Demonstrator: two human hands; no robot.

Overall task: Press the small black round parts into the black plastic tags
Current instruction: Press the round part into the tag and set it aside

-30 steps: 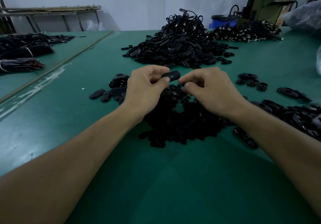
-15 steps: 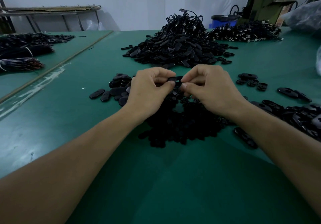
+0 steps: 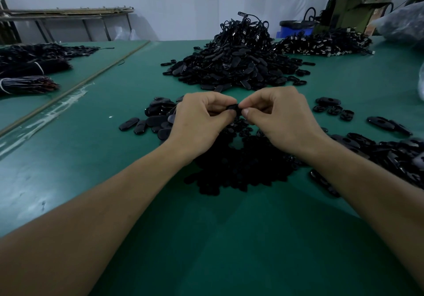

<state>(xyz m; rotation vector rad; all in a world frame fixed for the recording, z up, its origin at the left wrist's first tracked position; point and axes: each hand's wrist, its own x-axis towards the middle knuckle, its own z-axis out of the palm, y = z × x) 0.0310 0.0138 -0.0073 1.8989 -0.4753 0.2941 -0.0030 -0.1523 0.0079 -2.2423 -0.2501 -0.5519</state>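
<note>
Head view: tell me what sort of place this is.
Probably a small factory's hand-assembly bench: heaps of black tags on a long green table, a green machine behind, bundled cords at the left.

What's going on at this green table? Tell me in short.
A person works bare-handed at a green table. The left hand and the right hand both pinch one black plastic tag between their fingertips, above a heap of small black parts. The fingers hide whether a round part is pressed in yet. Loose tags lie left of the hands, and a big pile of corded tags sits farther back.
</note>
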